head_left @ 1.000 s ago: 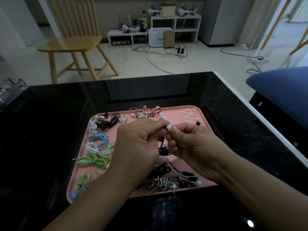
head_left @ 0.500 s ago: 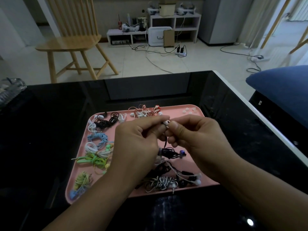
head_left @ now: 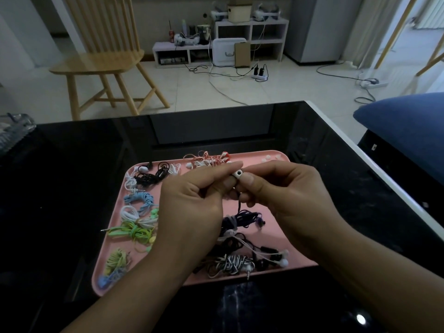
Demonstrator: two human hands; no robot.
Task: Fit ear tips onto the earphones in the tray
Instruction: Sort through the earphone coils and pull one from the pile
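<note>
— What have you got in your hands?

— A white ear tip (head_left: 237, 173), pinched between the fingertips of both. My left hand (head_left: 192, 207) curls in from one side, thumb and forefinger closed on it; my right hand (head_left: 286, 195) meets it from the other, thumb pressed against the tip. The hole in the tip faces up toward me. Both hands hang above the middle of the pink tray (head_left: 276, 212).

— And the earphone itself?

— Mostly hidden by my fingers. A dark cord (head_left: 239, 205) drops from between my hands to a purple-black earphone bundle (head_left: 242, 219) lying on the tray just below. I cannot tell whether the tip is seated on the bud.

— What else lies in the tray?

— Coiled sets all round: a black-and-white one (head_left: 146, 176) at the far left corner, a light blue one (head_left: 141, 198) beneath it, then white (head_left: 131, 213), green (head_left: 132, 233) and yellow-green (head_left: 116, 260) down the left side. A red-and-white tangle (head_left: 209, 159) sits at the far edge, a zebra-striped bundle (head_left: 230, 261) at the near edge with white buds (head_left: 283, 261) beside it. Loose ear tips (head_left: 270, 158) lie in the far right corner.

— The tray rests on what?

— A glossy black table (head_left: 84, 188) — beyond it, a wooden chair (head_left: 103, 61) on the tiled floor.
</note>
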